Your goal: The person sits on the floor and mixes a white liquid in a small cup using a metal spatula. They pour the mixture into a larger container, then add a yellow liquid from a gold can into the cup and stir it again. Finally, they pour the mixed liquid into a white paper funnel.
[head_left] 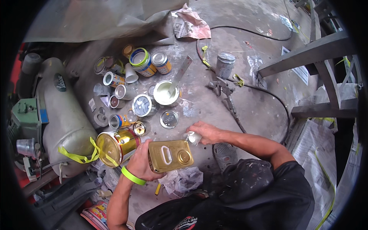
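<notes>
My left hand (pixel 136 163), with a lime wristband, grips a rectangular gold metal can (pixel 168 153) by its side; its top, with a handle and round spout, faces the camera. My right hand (pixel 205 133) holds a small white cup (pixel 193 138) at the can's upper right corner. I cannot tell whether anything flows between them. Just beyond sit a round lid (pixel 168 119), an open tin of pale paint (pixel 161 94) with a flat stirring stick (pixel 180 74) in it, and several smaller tins (pixel 143 105). A large gold tin (pixel 111 149) lies close left of my left hand.
A compressor tank (pixel 61 111) with yellow tape stands at left. A spray gun (pixel 224 88) and dark hose (pixel 283 107) lie to the right, beside a grey cylindrical pot (pixel 225 65). A metal frame (pixel 295 55) is at right, grey sheeting (pixel 96 17) at the back.
</notes>
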Demonstrator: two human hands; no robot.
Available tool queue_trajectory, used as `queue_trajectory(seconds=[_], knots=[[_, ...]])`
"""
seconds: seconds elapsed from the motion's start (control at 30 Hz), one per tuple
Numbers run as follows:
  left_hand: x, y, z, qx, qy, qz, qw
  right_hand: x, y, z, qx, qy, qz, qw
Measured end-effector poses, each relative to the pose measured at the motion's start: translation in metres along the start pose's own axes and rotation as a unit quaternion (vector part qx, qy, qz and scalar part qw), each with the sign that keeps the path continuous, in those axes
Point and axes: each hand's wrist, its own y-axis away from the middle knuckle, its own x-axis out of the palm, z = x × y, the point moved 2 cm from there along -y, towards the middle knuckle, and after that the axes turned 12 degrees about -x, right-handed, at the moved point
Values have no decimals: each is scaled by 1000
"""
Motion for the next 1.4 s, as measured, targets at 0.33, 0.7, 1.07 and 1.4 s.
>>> queue_trajectory(seconds=[0.33,0.7,1.07,1.4], knots=[[6,-7,-12,-46,13,90,995,9,8,-1,21,-22,29,999],[-13,12,-36,-85,60,86,991,14,3,4,11,-40,56,998],[-18,25,-38,-107,64,88,988,9,6,11,-1,-49,33,998],[-20,30,-41,-109,48,87,989,12,6,10,-8,-48,29,998]])
